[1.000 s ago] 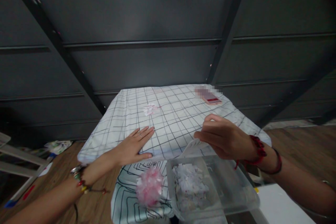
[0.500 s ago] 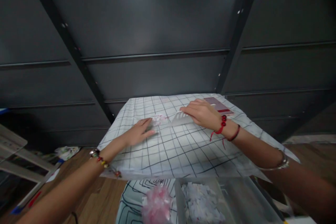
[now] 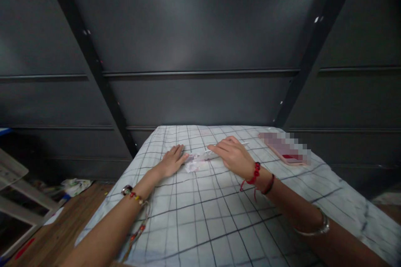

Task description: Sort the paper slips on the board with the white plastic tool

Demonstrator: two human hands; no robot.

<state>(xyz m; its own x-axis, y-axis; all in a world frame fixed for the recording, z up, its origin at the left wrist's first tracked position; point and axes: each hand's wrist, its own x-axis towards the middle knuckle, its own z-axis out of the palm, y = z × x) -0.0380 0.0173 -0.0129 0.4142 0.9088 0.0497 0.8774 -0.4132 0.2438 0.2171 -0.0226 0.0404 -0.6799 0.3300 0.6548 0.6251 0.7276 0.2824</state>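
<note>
Hands: L (image 3: pixel 171 162) flat by scraps (image 3: pixel 192 167), R (image 3: pixel 232 154) curled w/ tool (image 3: pixel 209 155)

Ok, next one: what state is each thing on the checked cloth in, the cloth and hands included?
Left hand: flat, palm down, beside the scraps
Right hand: closed on the white tool
White tool: gripped, at the scraps; contact unclear
Scraps: loosely heaped between the hands
Phone: lying flat, partly pixelated
Checked cloth: spread out, creased at right
</note>
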